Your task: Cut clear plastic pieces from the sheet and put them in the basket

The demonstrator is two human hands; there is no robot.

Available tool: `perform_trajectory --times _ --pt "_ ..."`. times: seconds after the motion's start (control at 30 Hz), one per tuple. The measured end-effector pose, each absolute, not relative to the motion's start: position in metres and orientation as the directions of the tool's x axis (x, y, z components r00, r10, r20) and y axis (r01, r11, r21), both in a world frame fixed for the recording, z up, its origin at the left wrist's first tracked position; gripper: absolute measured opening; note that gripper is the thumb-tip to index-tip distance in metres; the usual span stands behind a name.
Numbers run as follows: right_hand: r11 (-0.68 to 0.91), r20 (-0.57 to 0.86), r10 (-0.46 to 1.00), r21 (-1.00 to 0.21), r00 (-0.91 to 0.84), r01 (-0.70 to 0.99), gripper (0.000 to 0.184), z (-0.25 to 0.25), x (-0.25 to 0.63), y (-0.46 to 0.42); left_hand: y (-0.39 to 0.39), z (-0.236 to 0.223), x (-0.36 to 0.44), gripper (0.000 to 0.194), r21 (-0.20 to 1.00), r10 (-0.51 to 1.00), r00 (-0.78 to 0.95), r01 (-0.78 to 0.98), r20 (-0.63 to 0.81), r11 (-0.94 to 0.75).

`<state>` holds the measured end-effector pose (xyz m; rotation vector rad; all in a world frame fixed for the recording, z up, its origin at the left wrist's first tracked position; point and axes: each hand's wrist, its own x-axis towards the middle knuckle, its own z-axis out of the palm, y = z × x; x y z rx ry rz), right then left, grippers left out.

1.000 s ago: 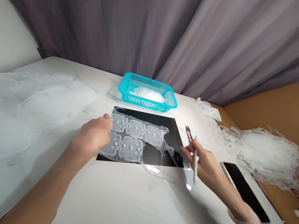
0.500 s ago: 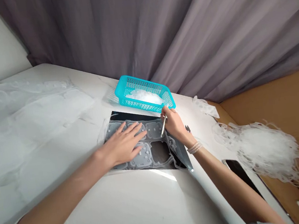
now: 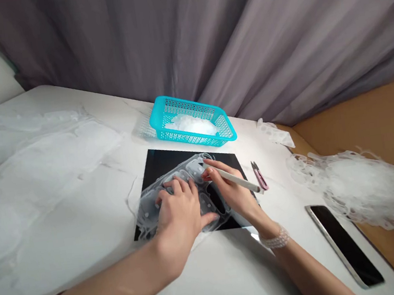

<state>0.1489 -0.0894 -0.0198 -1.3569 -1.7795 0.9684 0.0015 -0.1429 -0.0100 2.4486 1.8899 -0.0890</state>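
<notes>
My left hand (image 3: 179, 210) presses on a translucent molded sheet (image 3: 150, 209), fingers bent and spread, thumb out to the right. Rounded pad-like shapes with small dots cover this sheet, and one dark cut-out shows at its right part. It lies tilted on a black mat (image 3: 159, 164). My right hand (image 3: 235, 193) is closed around a slim white pen-like tool (image 3: 239, 180), whose tip end points at the sheet's upper right shape. Fingers partly hide that tip, so its kind cannot be made out.
Behind the mat stands a turquoise basket (image 3: 196, 140) holding small translucent pieces. Pink thread snips (image 3: 260, 178) and a phone (image 3: 344, 246) lie to the right. A heap of translucent strips (image 3: 358, 189) sits at the right edge; stacked translucent sheets (image 3: 40, 173) cover the left.
The sheet has turned counterclockwise on the mat, baring its black upper part. My left hand's fingers are now more bent. My right hand has moved slightly lower, its tool swung round, uncovering the snips.
</notes>
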Motion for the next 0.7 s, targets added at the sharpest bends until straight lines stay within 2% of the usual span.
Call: perform_trajectory --times 0.1,0.17,0.23,0.33,0.53,0.7 --pt "0.218 0.112 0.967 -0.833 -0.23 0.508 0.035 -0.023 0.143 -0.092 -0.136 -0.017 -0.016 0.058 -0.03 0.921 0.387 0.922 0.044 -0.386" --pt "0.273 0.158 0.956 -0.788 -0.247 0.552 0.032 -0.023 0.14 -0.095 -0.13 -0.026 -0.029 0.049 -0.004 0.854 0.514 0.857 0.083 -0.515" --pt "0.32 0.189 0.943 -0.744 -0.274 0.587 0.03 -0.022 0.136 -0.096 -0.128 -0.035 -0.039 0.049 0.048 0.81 0.581 0.809 0.079 -0.585" --pt "0.371 0.217 0.925 -0.686 -0.311 0.626 0.03 -0.021 0.133 -0.097 -0.128 -0.039 -0.044 0.05 0.074 0.811 0.58 0.808 0.073 -0.585" --pt "0.437 0.261 0.899 -0.597 -0.353 0.673 0.029 -0.023 0.129 -0.096 -0.13 -0.023 -0.044 0.049 0.05 0.806 0.592 0.805 -0.002 -0.591" --pt "0.475 0.265 0.88 -0.524 -0.395 0.707 0.028 -0.026 0.122 -0.092 -0.127 -0.023 -0.046 0.048 0.01 0.798 0.602 0.798 -0.002 -0.602"
